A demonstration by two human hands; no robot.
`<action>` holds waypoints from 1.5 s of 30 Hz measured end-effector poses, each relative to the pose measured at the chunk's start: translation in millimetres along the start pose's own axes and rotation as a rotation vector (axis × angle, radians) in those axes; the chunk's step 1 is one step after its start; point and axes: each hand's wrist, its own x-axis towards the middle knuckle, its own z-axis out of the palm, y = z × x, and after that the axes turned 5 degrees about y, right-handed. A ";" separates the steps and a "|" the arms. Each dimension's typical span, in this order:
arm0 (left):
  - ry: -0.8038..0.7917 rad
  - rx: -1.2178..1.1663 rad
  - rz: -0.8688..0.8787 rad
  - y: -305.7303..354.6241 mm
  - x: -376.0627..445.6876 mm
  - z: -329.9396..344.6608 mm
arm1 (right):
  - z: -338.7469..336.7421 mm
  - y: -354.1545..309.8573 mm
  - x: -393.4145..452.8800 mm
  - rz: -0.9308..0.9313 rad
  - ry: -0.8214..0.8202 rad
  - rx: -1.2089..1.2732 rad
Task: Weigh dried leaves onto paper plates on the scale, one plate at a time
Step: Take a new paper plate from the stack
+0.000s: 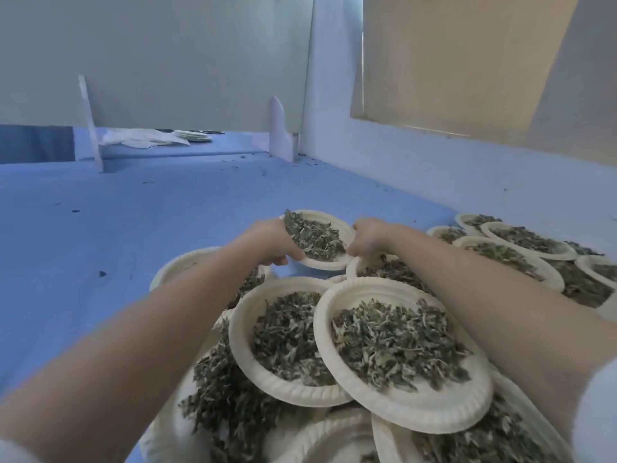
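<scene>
Fingers first: the left hand (272, 243) curls round the near-left rim of the far plate (329, 240), thumb side tucked under, while the right hand (367, 242) pinches the rim on its right. Both sets of fingers are clamped on that one plate, which sits tilted just above the plates behind it, its heap of dried leaves (314, 237) riding toward the left edge. No scale shows anywhere in view, so where this plate goes next cannot be told.

The judgement here: level it before travelling, because the leaves are light and loose and the tilt could spill them over the low rim. Both hands should move together, slowly.

Room to move? Near and right is crowded: two filled plates, left (283, 339) and right (404, 355), overlap under the forearms, and a row of more plates (521, 248) lines the right side. The blue surface (150, 212) to the left and far side lies open, bounded by the white wall (400, 162) on the right.
</scene>
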 end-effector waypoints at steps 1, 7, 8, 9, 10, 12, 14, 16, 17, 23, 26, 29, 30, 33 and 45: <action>-0.029 0.022 0.008 2.0 2.6 1.2 | 1.5 0.3 1.3 -0.003 -0.010 -0.028; -0.238 0.144 -0.040 9.5 7.1 6.8 | 6.3 -3.9 6.5 -0.061 -0.039 -0.153; -0.256 0.146 -0.054 8.7 7.5 5.2 | 7.1 -5.3 6.4 -0.058 -0.068 -0.170; -0.265 0.146 -0.060 7.5 8.1 3.5 | 7.2 -7.5 5.8 -0.065 -0.094 -0.204; -0.266 0.143 -0.056 6.3 8.6 1.3 | 6.4 -9.1 6.8 -0.064 -0.102 -0.231; -0.240 0.105 -0.045 6.0 7.8 -2.9 | 2.1 -10.6 7.4 -0.048 -0.070 -0.250; -0.184 0.068 -0.021 8.0 4.1 -6.1 | -8.7 -12.8 3.9 -0.049 -0.049 -0.235; -0.118 0.049 0.017 12.2 -2.8 -10.4 | -20.3 -13.3 -2.6 -0.085 -0.021 -0.220; -0.093 0.031 0.035 15.1 -7.6 -13.5 | -26.5 -13.8 -8.4 -0.088 -0.002 -0.203; 0.005 -0.022 0.103 51.0 -61.4 -35.0 | -66.4 -10.3 -67.5 -0.131 0.032 -0.109; -0.001 -0.028 0.135 78.5 -98.5 -41.8 | -85.6 1.8 -107.9 -0.148 0.021 -0.099; -0.012 -0.040 0.176 113.7 -136.6 -49.0 | -108.6 23.6 -149.6 -0.147 0.016 -0.082; -0.018 -0.045 0.190 127.4 -148.0 -50.2 | -116.7 33.4 -163.3 -0.145 0.020 -0.076; -0.029 -0.065 0.245 172.7 -173.7 -44.7 | -140.2 68.9 -203.9 -0.121 0.058 -0.049; 0.023 0.031 0.399 332.6 -199.2 74.3 | -136.9 251.8 -285.6 0.154 0.129 0.017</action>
